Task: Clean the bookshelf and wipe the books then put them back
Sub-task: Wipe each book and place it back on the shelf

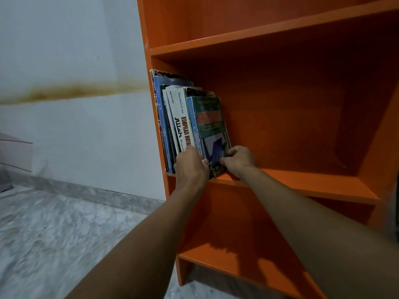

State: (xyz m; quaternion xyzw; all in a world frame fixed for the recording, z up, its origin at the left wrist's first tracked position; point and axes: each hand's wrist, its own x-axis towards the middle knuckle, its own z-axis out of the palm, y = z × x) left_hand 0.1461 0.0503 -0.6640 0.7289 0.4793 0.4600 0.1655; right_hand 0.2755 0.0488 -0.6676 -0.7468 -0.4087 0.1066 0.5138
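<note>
An orange bookshelf (302, 182) fills the right half of the head view. Several books (179, 117) stand upright against the left wall of its middle compartment. The outermost one is a dark green book (210, 124) with red lettering on its cover. My left hand (190, 167) grips the lower spines of the books at the shelf's front edge. My right hand (238, 159) pinches the green book's lower right corner, fingers curled on the cover. No cloth is in view.
The compartment to the right of the books, the shelf above (280, 29) and the shelf below (248, 266) hold nothing. A white wall with a brown stain (71, 91) is on the left. A grey marble floor (54, 234) lies below it.
</note>
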